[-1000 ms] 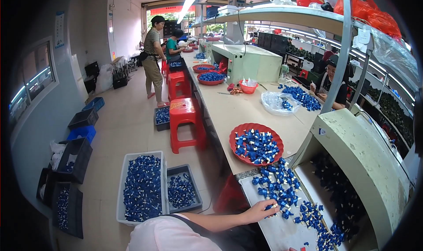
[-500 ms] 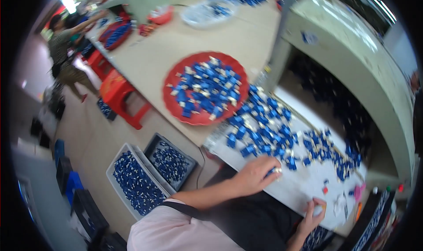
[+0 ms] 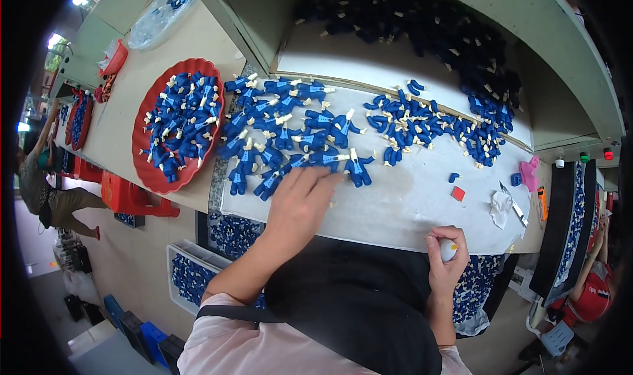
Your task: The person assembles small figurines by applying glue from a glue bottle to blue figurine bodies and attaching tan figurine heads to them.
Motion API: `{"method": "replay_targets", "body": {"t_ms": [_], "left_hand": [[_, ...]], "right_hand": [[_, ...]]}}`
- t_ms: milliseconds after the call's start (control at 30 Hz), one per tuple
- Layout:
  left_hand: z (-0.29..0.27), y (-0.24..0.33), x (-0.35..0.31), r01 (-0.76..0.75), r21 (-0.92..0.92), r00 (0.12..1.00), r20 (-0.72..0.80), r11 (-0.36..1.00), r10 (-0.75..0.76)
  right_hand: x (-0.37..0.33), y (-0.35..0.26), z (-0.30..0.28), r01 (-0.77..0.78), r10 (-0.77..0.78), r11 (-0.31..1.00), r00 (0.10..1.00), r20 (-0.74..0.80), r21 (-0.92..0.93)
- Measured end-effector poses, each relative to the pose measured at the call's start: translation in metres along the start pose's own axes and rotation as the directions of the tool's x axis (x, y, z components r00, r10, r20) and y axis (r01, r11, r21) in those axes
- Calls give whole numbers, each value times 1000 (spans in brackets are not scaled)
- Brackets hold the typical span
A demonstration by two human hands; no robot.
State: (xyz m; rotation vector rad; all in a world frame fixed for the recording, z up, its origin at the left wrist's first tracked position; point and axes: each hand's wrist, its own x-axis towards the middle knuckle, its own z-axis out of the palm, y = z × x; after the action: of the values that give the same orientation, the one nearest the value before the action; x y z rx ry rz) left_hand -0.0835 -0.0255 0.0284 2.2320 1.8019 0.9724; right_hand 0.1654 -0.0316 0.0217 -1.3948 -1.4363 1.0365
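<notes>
My left hand (image 3: 298, 202) reaches palm down over the near edge of a spread of small blue torso pieces (image 3: 283, 138) with cream hands and necks. Its fingers are stretched and slightly apart, touching or just above the pieces; the thumb and anything under the palm are hidden. My right hand (image 3: 443, 269) is closed around a small white bottle (image 3: 448, 248) with a yellow tip, at the worktop's front edge. Smaller blue arm pieces (image 3: 412, 128) with cream ends lie heaped farther back on the white work surface (image 3: 389, 203).
A red scalloped tray (image 3: 140, 152) of blue pieces stands left. Behind is a pale green hood (image 3: 567, 52) with dark pieces inside. Near the right end lie a red square (image 3: 458, 193), crumpled paper (image 3: 500, 209), a knife (image 3: 516, 207) and pink cloth (image 3: 529, 174). Bins (image 3: 178, 296) sit below.
The view has swung toward the worktop. My left hand, which held a blue piece near the front edge, has moved onto the torso pieces. My right hand keeps hold of the bottle.
</notes>
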Motion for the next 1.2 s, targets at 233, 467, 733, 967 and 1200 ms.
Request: {"method": "replay_targets", "body": {"t_ms": [233, 467, 733, 967, 1200], "left_hand": [[3, 23, 16, -18, 189, 999, -34, 982, 25], [20, 9, 49, -67, 373, 990, 138, 926, 16], [22, -3, 51, 29, 511, 987, 123, 859, -107], [-11, 2, 69, -160, 422, 954, 300, 892, 29], [-6, -32, 185, 52, 388, 879, 419, 920, -226]], "right_hand": [[8, 1, -8, 53, -53, 998, 999, 10, 15], [5, 7, -13, 62, -61, 998, 998, -31, 31], [12, 5, -3, 102, -101, 995, 995, -27, 18], [15, 6, -6, 109, -109, 993, 994, 0, 44], [14, 12, -12, 94, -92, 993, 995, -31, 68]]}}
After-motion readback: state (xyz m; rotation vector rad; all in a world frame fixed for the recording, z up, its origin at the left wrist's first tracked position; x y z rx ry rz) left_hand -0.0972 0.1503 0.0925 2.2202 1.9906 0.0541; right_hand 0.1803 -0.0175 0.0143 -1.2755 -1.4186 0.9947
